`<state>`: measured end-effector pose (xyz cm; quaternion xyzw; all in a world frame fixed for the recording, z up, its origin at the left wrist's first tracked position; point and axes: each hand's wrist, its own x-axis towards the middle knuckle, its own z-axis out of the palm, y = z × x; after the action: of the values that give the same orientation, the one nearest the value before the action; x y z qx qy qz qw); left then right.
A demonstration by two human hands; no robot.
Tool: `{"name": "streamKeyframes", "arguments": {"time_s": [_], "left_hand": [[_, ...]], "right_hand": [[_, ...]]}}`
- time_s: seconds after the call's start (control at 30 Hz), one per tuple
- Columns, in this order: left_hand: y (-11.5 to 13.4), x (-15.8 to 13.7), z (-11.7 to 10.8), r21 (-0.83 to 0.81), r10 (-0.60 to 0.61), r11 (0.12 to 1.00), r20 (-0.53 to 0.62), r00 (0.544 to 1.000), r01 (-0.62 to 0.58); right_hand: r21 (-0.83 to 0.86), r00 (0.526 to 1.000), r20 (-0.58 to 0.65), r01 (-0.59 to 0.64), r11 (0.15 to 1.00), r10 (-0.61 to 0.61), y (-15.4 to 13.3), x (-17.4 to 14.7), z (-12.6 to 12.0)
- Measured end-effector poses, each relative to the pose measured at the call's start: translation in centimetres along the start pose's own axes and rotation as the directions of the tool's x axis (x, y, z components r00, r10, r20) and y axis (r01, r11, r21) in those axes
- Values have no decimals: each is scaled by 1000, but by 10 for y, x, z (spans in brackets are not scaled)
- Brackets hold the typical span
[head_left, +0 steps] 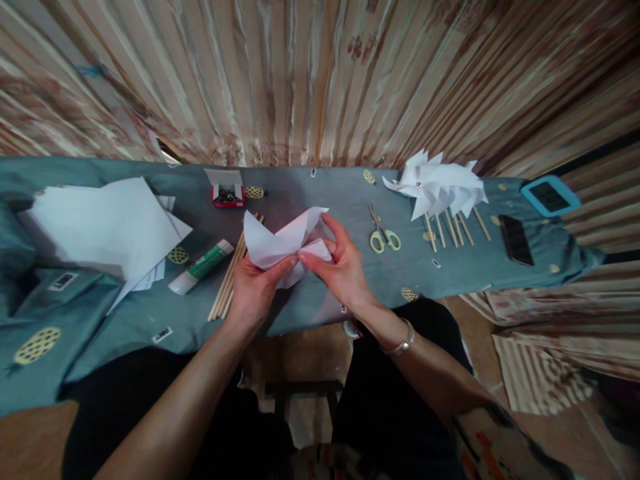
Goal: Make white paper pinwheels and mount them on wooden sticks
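A white paper pinwheel (273, 247), its corners curled toward the middle, is held up between both hands above the cloth. My left hand (255, 283) is closed on its lower left side, thumb pressed near the centre. From the right, my right hand (345, 267) pinches the folded paper, thumb at the centre and forefinger behind the upper edge. Thin wooden sticks (227, 287) lie just left of my left hand, partly hidden by it and the paper. Beside them is a green and white glue stick (203, 267). Scissors (383, 233) with light green handles lie right of my right hand.
A stack of white paper (100, 227) covers the left of the blue-grey cloth (325, 190). An open red box (227, 193) of small dark items stands at the back. Finished pinwheels (445, 187) on sticks, a phone (516, 240) and a blue-framed object (550, 195) lie right.
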<state>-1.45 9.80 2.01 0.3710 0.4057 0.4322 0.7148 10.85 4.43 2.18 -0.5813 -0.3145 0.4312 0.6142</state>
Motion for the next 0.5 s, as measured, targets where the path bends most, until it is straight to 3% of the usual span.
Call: {"name": "streamKeyframes", "arguments": {"time_s": [0.23, 0.5], "left_hand": [[-1, 6, -8, -26, 65, 998, -7, 998, -65], [-1, 6, -8, 3, 64, 998, -3, 998, -64]], "right_hand": [[-85, 997, -22, 67, 994, -69, -3, 4, 12], [-161, 997, 2, 77, 984, -78, -5, 4, 7]]}}
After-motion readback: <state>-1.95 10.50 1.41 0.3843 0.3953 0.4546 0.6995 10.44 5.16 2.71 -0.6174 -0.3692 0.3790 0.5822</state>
